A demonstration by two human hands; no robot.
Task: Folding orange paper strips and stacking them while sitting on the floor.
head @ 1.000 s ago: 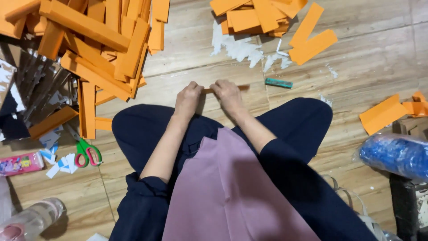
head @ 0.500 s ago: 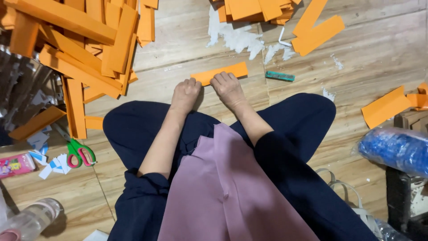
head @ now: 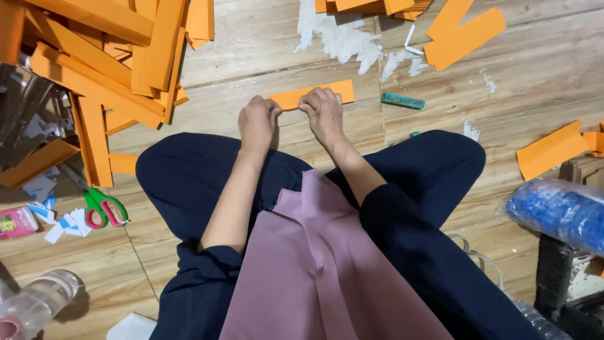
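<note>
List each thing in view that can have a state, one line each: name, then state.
Orange paper strip: flat on the floor, pinched by both hands.
Left hand: closed on the strip's left end.
Right hand: closed on the strip's middle.
Scissors: lying on the floor, blades hidden.
Orange strip pile: loosely heaped.
Plastic bottle: lying on its side.

Orange strip [head: 313, 96], orange pile [head: 100, 56], navy trousers [head: 189, 173], mauve cloth [head: 321, 271], scissors [head: 104, 208] (green and pink handles), teal bar [head: 402, 101], blue bundle [head: 557, 211], tan wood-grain floor [head: 535, 69].
</note>
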